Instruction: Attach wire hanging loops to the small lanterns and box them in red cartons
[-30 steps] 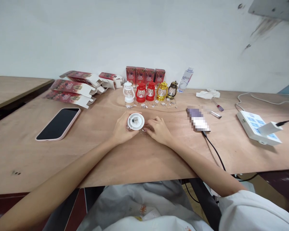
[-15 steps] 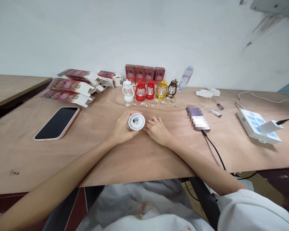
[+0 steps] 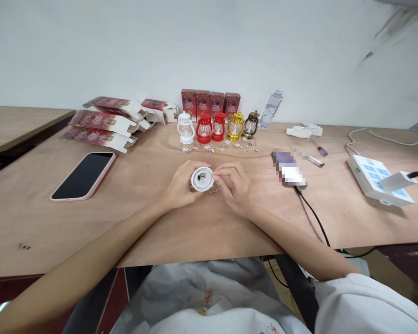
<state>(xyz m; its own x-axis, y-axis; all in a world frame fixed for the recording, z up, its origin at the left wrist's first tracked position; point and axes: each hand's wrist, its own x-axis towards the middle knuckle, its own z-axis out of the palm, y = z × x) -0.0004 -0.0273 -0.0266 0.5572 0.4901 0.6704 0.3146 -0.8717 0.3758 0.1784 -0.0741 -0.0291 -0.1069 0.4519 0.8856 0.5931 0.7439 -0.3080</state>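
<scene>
My left hand (image 3: 181, 185) is wrapped around a small white lantern (image 3: 202, 179), tipped so its round open base faces me. Small metal and dark parts show inside the base. My right hand (image 3: 234, 184) is closed in a pinch at the base's right rim; what the fingertips hold, if anything, is too small to make out. A thin wire (image 3: 214, 189) shows just below those fingers. Beyond my hands stand a white lantern (image 3: 186, 130), two red lanterns (image 3: 204, 130), a gold lantern (image 3: 235, 127) and a bronze lantern (image 3: 251, 126).
Small wire and tag pieces (image 3: 207, 148) lie before the lanterns. Red boxes (image 3: 210, 104) stand behind; opened boxes (image 3: 101, 123) lie left. A phone (image 3: 83, 176) is at left. At right are a charging phone (image 3: 288, 168), screwdriver (image 3: 321, 150), bottle (image 3: 271, 109), tissue (image 3: 303, 131) and power strip (image 3: 379, 178).
My right hand has risen and its fingertips now pinch at the lantern base's rim. The lantern in my left hand has shifted slightly right and toward me.
</scene>
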